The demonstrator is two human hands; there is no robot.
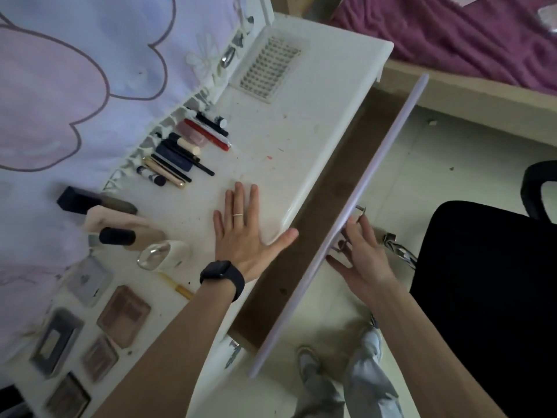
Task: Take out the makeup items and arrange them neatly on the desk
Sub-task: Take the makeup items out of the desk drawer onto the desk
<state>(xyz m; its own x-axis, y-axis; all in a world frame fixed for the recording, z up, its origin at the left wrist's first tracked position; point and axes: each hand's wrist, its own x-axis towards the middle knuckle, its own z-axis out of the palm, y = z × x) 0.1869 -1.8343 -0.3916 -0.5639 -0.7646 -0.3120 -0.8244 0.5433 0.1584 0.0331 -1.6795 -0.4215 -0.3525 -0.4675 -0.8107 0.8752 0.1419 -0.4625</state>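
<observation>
My left hand lies flat and spread on the white desk, holding nothing. My right hand rests with fingers apart against the lilac front of the pulled-out drawer, beside its metal handle; the drawer's brown inside shows nothing in it. Along the desk's back lie pencils, lipsticks and tubes in a row. Left of my wrist stand foundation bottles and a clear-capped jar. Several eyeshadow palettes lie at the near left.
A tray of false lashes sits at the far end of the desk. A floral cloth hangs behind the desk. A black chair stands right of the drawer, and a purple blanket covers a bed beyond.
</observation>
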